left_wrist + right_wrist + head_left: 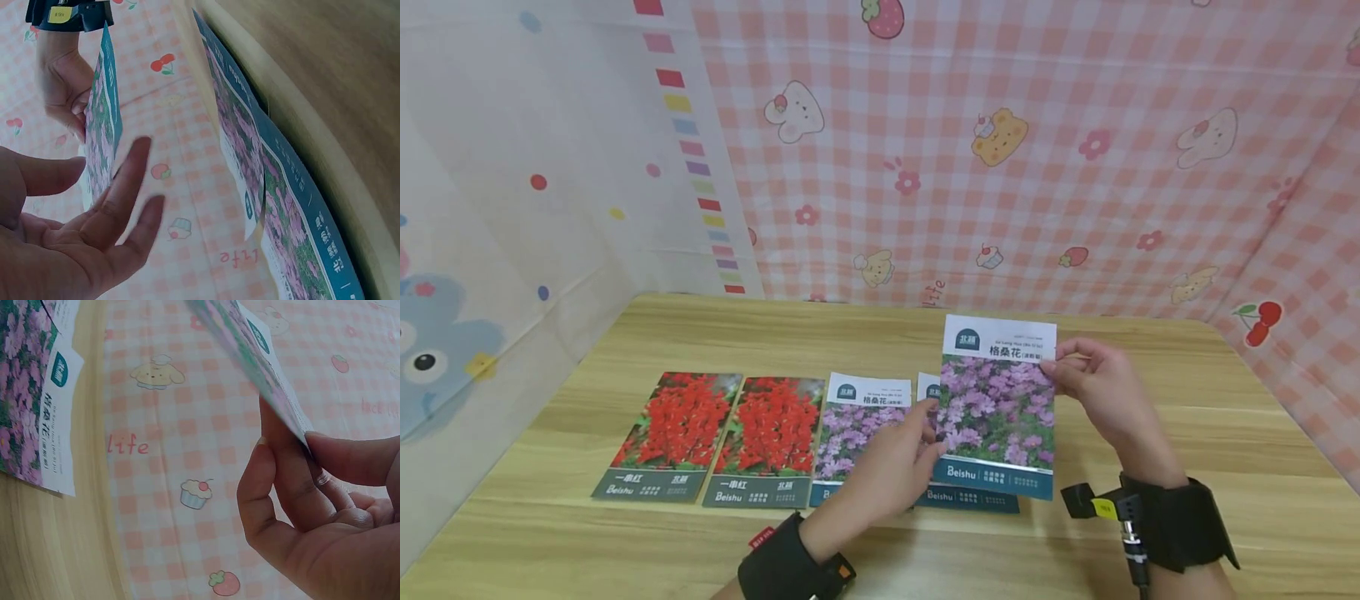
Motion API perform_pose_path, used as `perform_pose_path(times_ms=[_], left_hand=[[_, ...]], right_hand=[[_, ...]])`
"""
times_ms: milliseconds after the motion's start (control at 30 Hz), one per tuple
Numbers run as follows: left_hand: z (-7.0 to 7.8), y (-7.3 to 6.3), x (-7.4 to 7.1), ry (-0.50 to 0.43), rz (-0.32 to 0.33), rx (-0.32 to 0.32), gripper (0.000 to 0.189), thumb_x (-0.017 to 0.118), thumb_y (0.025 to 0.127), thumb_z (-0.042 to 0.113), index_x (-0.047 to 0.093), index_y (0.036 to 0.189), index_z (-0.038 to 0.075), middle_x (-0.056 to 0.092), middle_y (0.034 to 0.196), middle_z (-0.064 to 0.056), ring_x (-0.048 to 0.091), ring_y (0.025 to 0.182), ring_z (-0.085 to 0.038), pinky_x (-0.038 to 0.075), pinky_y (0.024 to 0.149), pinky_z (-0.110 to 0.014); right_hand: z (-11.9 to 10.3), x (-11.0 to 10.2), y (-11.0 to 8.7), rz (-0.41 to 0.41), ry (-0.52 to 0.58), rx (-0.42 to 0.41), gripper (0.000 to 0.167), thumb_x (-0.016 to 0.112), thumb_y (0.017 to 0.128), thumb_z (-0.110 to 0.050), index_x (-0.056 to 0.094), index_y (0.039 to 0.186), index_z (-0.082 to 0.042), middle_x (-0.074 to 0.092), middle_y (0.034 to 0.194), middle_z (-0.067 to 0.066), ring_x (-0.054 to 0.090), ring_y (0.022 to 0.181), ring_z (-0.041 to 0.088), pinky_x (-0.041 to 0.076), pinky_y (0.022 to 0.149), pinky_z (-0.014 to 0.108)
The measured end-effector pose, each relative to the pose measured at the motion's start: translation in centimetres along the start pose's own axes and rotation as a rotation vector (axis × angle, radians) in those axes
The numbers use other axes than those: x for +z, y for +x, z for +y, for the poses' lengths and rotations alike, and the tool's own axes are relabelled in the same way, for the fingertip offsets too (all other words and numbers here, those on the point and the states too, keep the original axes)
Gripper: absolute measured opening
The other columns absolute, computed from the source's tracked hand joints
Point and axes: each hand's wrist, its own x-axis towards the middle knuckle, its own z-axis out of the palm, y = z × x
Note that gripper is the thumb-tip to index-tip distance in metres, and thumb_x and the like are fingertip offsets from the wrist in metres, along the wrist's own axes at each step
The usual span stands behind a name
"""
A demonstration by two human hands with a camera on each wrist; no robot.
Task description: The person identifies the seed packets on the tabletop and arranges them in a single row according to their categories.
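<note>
Between thumb and fingers, my right hand (pixel 1101 392) pinches the right edge of a purple-flower seed packet (pixel 996 408), held up with its printed front facing me. In the right wrist view, the thumb and fingertips grip the edge of that packet (pixel 250 369). My left hand (pixel 887 467) reaches to the packet's left edge, its thumb and fingers apart around it in the left wrist view. Two more purple-flower packets lie on the table: one (pixel 850 429) partly behind my left hand, the other (pixel 966 498) mostly hidden behind the held packet.
Two red-flower seed packets, a left one (pixel 673 433) and a right one (pixel 767 437), continue the row on the wooden table (pixel 550 525). A pink checked cloth (pixel 925 108) hangs behind the table, and a white patterned cloth (pixel 497 208) hangs at the left.
</note>
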Motion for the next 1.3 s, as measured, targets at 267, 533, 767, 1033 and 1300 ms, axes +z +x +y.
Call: perform_pose_path(times_ms=[267, 533, 767, 1033, 1300], left_hand=[[-0.2, 0.3, -0.3, -0.223, 0.015, -0.120, 0.042, 0.057, 0.087, 0.000, 0.043, 0.127, -0.004, 0.062, 0.087, -0.007, 0.060, 0.060, -0.014, 0.047, 0.052, -0.021], [-0.7, 0.4, -0.4, -0.248, 0.065, -0.138, 0.032, 0.057, 0.087, 0.000, 0.047, 0.118, -0.001, 0.060, 0.089, -0.009, 0.057, 0.059, -0.011, 0.047, 0.048, -0.022], [-0.9, 0.4, -0.4, -0.240, 0.088, -0.130, 0.029, 0.056, 0.087, -0.002, 0.046, 0.114, -0.001, 0.061, 0.092, -0.014, 0.059, 0.061, -0.014, 0.048, 0.048, -0.020], [-1.0, 0.4, -0.3, -0.230, 0.084, -0.140, 0.031, 0.056, 0.087, -0.002, 0.046, 0.116, -0.001, 0.061, 0.090, -0.011, 0.059, 0.063, -0.012, 0.048, 0.049, -0.020], [-1.0, 0.3, 0.0, -0.200, 0.037, -0.139, 0.042, 0.058, 0.087, 0.002, 0.044, 0.127, -0.001, 0.061, 0.090, -0.006, 0.059, 0.067, -0.008, 0.048, 0.055, -0.020]], right_hand=[[0.1, 0.7, 0.2, -0.046, -0.015, 0.019, 0.015, 0.051, 0.093, -0.006, 0.052, 0.095, 0.010, 0.067, 0.081, 0.007, 0.064, 0.072, 0.016, 0.052, 0.070, 0.028], [0.1, 1.0, 0.3, -0.141, -0.172, 0.001, 0.020, 0.051, 0.091, 0.000, 0.056, 0.105, 0.013, 0.065, 0.085, 0.015, 0.062, 0.072, 0.020, 0.053, 0.064, 0.031], [0.1, 1.5, 0.3, -0.235, -0.254, 0.018, 0.015, 0.052, 0.089, 0.002, 0.056, 0.100, 0.010, 0.060, 0.071, 0.011, 0.055, 0.058, 0.022, 0.047, 0.049, 0.029], [0.7, 1.7, 0.5, -0.304, -0.110, 0.062, 0.009, 0.050, 0.089, 0.005, 0.050, 0.095, 0.012, 0.061, 0.066, 0.013, 0.061, 0.053, 0.024, 0.053, 0.050, 0.036], [1.5, 1.0, 0.8, -0.314, -0.033, 0.102, 0.002, 0.048, 0.090, 0.006, 0.047, 0.090, 0.007, 0.062, 0.068, 0.016, 0.064, 0.058, 0.027, 0.053, 0.057, 0.045]])
